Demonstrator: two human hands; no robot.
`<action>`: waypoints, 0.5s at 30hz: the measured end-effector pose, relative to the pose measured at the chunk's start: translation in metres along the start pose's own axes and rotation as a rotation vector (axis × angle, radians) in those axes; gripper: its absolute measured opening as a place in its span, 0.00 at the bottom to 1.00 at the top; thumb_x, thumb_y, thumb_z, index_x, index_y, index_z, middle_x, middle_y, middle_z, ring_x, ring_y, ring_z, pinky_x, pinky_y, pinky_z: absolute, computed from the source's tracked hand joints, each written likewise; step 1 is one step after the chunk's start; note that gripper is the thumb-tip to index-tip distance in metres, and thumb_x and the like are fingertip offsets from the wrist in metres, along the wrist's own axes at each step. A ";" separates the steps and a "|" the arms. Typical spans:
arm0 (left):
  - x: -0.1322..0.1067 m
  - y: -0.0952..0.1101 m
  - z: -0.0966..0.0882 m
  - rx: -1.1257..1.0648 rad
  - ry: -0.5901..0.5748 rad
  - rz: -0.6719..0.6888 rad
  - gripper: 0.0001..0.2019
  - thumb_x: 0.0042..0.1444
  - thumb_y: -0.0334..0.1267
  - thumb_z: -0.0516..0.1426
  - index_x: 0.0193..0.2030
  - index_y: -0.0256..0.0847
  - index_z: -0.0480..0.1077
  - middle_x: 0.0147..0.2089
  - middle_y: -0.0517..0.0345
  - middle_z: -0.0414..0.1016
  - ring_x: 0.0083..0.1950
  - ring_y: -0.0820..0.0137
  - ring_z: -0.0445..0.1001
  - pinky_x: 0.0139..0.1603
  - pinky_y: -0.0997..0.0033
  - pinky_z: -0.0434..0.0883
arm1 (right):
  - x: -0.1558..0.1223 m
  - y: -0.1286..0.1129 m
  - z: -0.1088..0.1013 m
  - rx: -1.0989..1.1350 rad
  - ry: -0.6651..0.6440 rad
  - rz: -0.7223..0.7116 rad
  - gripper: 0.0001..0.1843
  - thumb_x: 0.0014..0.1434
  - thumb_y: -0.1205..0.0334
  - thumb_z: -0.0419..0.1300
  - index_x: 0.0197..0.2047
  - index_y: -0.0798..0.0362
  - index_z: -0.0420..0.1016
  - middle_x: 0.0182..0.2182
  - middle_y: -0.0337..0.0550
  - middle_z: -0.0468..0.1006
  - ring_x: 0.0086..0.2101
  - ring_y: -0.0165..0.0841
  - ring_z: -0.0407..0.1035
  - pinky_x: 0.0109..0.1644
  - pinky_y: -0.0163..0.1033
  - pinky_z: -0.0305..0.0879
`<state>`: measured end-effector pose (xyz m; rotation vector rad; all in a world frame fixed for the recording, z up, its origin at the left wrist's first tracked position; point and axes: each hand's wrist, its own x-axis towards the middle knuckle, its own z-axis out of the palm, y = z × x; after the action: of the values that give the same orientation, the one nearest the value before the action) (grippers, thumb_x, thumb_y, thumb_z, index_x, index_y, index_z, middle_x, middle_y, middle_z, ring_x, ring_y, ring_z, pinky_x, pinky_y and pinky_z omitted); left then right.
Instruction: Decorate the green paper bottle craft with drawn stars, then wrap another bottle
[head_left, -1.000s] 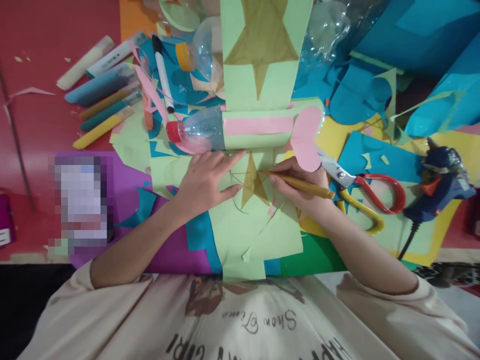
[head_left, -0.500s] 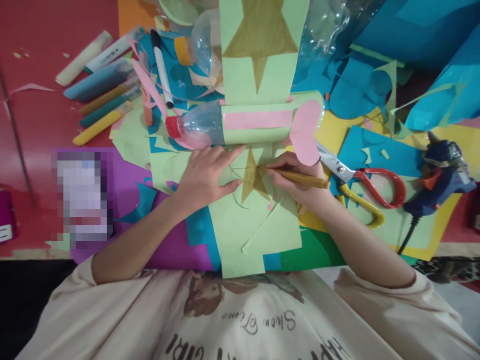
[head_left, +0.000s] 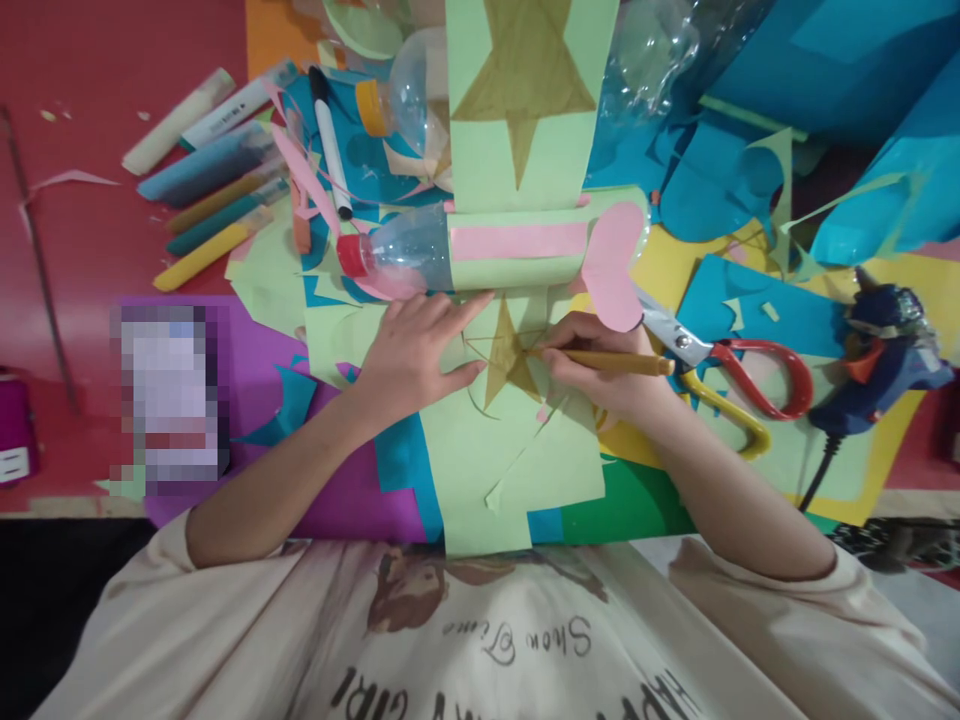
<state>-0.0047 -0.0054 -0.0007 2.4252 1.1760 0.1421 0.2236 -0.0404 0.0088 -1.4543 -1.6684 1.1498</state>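
Barely a shift from half a second back: the left hand (head_left: 416,350) stays flat, fingers spread, pinning the light green paper (head_left: 480,460). The right hand (head_left: 600,378) pinches the gold marker (head_left: 619,362), whose tip has crept down the gold star (head_left: 504,358). The marker lies almost level, tip pointing left, tail toward the scissors (head_left: 724,372). Just beyond lies the paper-wrapped bottle (head_left: 397,255).

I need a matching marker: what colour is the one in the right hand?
Mustard yellow; the marker in the right hand shows best in the head view.
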 end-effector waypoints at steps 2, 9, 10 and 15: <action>0.001 0.000 0.000 -0.006 0.000 -0.006 0.30 0.61 0.49 0.54 0.68 0.44 0.59 0.39 0.55 0.66 0.45 0.60 0.63 0.50 0.60 0.60 | 0.000 -0.002 -0.001 0.001 -0.003 0.010 0.08 0.49 0.66 0.58 0.20 0.51 0.65 0.18 0.34 0.66 0.21 0.26 0.58 0.25 0.35 0.54; 0.003 0.001 -0.002 0.004 -0.036 -0.041 0.31 0.59 0.48 0.55 0.68 0.43 0.59 0.38 0.55 0.65 0.46 0.59 0.64 0.52 0.58 0.61 | -0.006 0.004 -0.003 0.172 0.152 0.092 0.12 0.56 0.58 0.59 0.22 0.49 0.68 0.18 0.38 0.69 0.20 0.29 0.62 0.23 0.38 0.60; 0.003 0.001 -0.001 0.003 -0.032 -0.038 0.31 0.59 0.48 0.55 0.68 0.43 0.59 0.39 0.55 0.65 0.46 0.59 0.64 0.52 0.58 0.61 | -0.008 0.005 -0.003 0.198 0.169 0.095 0.13 0.58 0.56 0.58 0.23 0.49 0.68 0.19 0.38 0.70 0.20 0.29 0.62 0.22 0.38 0.60; 0.003 0.001 0.000 0.012 -0.008 -0.025 0.30 0.60 0.48 0.55 0.68 0.43 0.59 0.38 0.55 0.65 0.45 0.60 0.64 0.51 0.59 0.61 | -0.011 0.005 -0.001 0.172 0.136 0.027 0.04 0.53 0.62 0.62 0.28 0.50 0.71 0.21 0.37 0.74 0.22 0.28 0.66 0.24 0.35 0.62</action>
<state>-0.0020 -0.0034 -0.0008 2.4186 1.2068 0.1177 0.2285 -0.0513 0.0054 -1.4170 -1.4260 1.1515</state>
